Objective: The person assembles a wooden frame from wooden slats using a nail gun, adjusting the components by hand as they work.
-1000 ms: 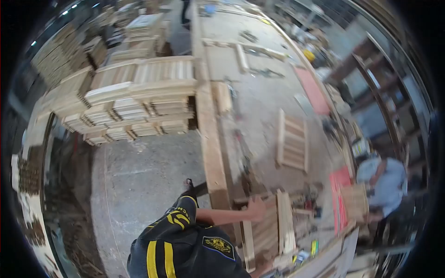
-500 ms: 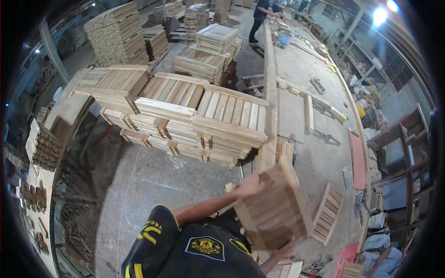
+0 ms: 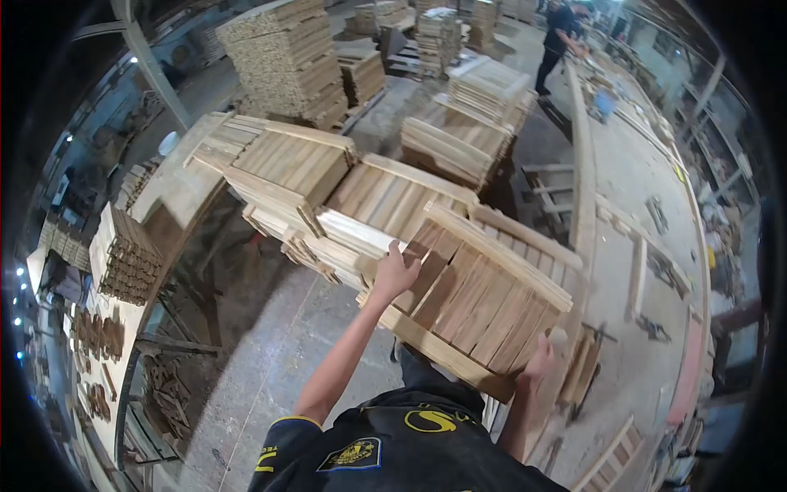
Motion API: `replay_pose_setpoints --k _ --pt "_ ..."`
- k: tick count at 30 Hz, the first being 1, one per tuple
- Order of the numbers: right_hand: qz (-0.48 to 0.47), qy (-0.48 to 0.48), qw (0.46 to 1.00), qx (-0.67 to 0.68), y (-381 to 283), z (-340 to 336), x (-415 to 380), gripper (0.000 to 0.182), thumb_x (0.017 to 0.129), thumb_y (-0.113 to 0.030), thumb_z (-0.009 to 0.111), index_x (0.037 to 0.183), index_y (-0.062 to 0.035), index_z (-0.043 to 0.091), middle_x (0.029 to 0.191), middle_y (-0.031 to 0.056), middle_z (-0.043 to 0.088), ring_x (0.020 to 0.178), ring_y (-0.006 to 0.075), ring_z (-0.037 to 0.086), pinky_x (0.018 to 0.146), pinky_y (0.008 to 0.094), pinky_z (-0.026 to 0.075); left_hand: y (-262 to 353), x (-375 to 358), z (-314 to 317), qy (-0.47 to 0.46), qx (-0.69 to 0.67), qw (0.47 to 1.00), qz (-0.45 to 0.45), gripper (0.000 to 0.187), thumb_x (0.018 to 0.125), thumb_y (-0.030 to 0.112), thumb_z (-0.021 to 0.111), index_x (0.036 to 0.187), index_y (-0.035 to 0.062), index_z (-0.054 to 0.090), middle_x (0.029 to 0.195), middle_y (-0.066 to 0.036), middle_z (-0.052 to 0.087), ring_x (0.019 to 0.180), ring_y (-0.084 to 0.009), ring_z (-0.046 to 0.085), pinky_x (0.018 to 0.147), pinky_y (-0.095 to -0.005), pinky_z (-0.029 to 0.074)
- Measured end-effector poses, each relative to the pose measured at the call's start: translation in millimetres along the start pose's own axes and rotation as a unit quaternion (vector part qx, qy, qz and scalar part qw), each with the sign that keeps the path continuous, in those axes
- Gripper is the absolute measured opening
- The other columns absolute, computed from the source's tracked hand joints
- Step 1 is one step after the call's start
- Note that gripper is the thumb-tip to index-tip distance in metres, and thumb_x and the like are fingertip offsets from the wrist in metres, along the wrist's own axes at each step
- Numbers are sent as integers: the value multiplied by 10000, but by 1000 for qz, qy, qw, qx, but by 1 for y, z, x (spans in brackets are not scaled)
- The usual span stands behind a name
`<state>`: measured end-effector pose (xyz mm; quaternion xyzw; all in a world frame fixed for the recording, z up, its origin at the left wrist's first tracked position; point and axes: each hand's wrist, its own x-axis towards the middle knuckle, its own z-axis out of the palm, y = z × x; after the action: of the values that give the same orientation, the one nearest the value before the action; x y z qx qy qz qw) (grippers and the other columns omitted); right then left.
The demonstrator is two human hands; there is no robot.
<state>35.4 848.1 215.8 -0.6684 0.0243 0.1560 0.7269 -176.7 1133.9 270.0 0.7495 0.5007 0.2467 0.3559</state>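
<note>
Between my hands is a slatted wooden panel [image 3: 479, 299], brown boards set between two thicker rails. My left hand [image 3: 396, 273] grips its left end, fingers over the edge. On the opposite end, my right hand [image 3: 538, 361] is closed around the near right corner. The panel is tilted and overlaps the front of the stacked slatted panels [image 3: 385, 195]. Another stack of panels [image 3: 287, 164] rises to the left of it, and slats of a further stack [image 3: 525, 238] show behind the held panel.
A long workbench [image 3: 631, 168] runs along the right, with a small slatted frame [image 3: 611, 459] and clamps on it. Tall wood piles [image 3: 283, 70] stand at the back. A person [image 3: 559, 41] works by the bench's far end. A curved table [image 3: 184, 176] holds wood pieces at left.
Both hands have carried the panel off the bench side, leftward and forward to the stacks. It has turned flatter, and the head view has swung left.
</note>
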Motion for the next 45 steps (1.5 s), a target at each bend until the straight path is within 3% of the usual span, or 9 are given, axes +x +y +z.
replay_pose_setpoints --k 9,16,20,22,23,25,29,35,45 --pt "-20 -59 994 -91 28 203 51 261 905 -240 532 792 -6 560 713 -8 507 691 85 435 643 283 384 -87 189 -36 -22 80 994 -68 644 766 383 619 1216 -40 440 1019 -322 596 978 -446 585 836 -491 471" --pt "-87 -68 971 -211 74 283 80 386 936 -296 454 864 67 564 747 121 570 713 201 504 710 364 415 -149 258 -50 15 60 994 -91 485 768 390 648 1079 46 508 991 -273 622 982 -437 585 831 -498 474" --pt "-121 -65 961 -238 56 318 63 392 947 -288 415 916 65 581 816 188 599 772 277 553 762 375 428 -188 274 -53 48 115 992 -20 402 761 342 632 1018 46 544 873 -254 639 858 -445 605 764 -498 489" --pt "-140 -88 943 -290 56 323 64 416 936 -313 410 968 54 603 897 226 621 871 379 575 821 431 435 -173 270 -66 24 124 990 -66 380 766 309 603 1037 52 539 882 -248 641 850 -447 607 762 -509 487" --pt "-134 -77 943 -294 67 319 68 416 936 -313 410 968 54 603 897 226 621 871 379 575 821 431 435 -166 270 -70 11 124 990 -62 380 766 309 603 1037 52 539 882 -248 641 850 -447 607 762 -509 487" --pt "-218 -69 825 -517 47 319 52 418 884 -342 475 921 53 608 896 248 622 941 426 553 855 496 421 -162 262 -70 59 222 973 10 380 772 277 575 1078 56 531 903 -254 639 843 -447 610 763 -520 487" --pt "-208 -87 775 -590 46 313 28 460 769 -330 618 1048 31 555 1101 242 547 1050 425 504 887 548 393 -177 259 -72 -45 188 981 -13 540 809 348 579 1157 -43 445 950 -315 611 910 -468 592 780 -529 481" --pt "-164 -81 824 -536 57 308 23 495 748 -278 634 1057 87 509 1114 287 488 1056 431 474 900 483 412 -202 260 -69 -79 215 973 6 658 873 405 550 1301 -75 404 1092 -327 569 1011 -463 559 853 -498 467" --pt "-156 -41 836 -525 63 312 24 424 748 -228 636 1030 71 532 1092 281 500 1051 420 482 915 470 414 -177 253 -63 -62 242 968 -30 522 898 325 541 1189 -91 421 1044 -314 578 949 -456 579 801 -510 482"
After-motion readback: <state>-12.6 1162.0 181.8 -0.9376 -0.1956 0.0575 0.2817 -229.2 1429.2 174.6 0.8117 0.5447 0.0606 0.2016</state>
